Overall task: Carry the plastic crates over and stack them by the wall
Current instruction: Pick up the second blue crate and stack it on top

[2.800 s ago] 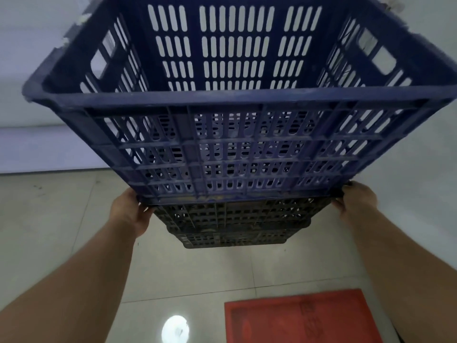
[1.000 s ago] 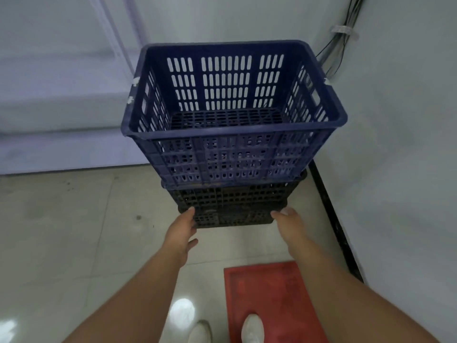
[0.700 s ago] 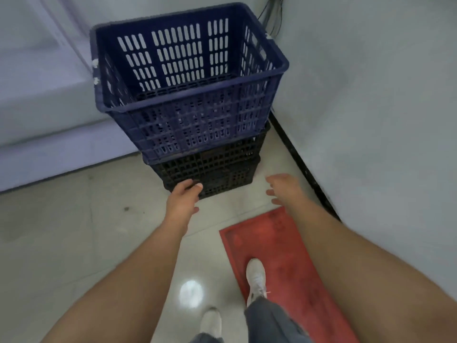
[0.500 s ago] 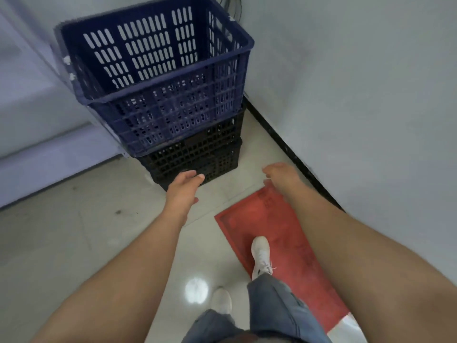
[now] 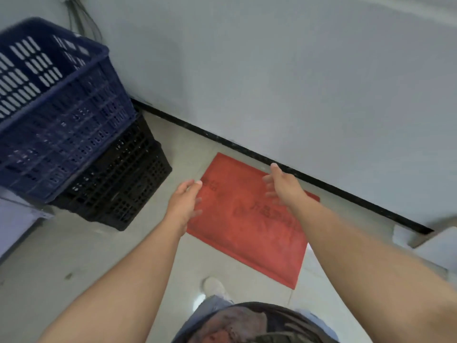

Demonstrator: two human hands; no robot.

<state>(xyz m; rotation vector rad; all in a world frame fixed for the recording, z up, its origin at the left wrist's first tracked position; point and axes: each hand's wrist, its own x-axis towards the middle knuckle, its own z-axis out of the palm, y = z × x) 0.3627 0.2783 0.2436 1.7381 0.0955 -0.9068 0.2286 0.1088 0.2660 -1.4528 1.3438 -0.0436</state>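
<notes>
In the corner by the wall (image 5: pixel 272 70), the blue crate (image 5: pixel 57 115) sits stacked on the black crate (image 5: pixel 123 184), both hands off them.

The blue crate's slotted walls show nothing inside it; the black crate's inside is hidden beneath it. The stack stands on the pale tiled floor (image 5: pixel 61 256) at the far left, near the black skirting strip (image 5: pixel 247 151). The left hand (image 5: pixel 184 203) hangs just beside the stack's right, its grip spread loose with fingers relaxed and holding nothing. The right hand (image 5: pixel 283 185) hovers apart from the crates, its grip likewise spread and empty, over a red mat (image 5: pixel 247 231) lying flat on the floor beside the wall. A white shoe (image 5: pixel 214 287) shows below.
</notes>
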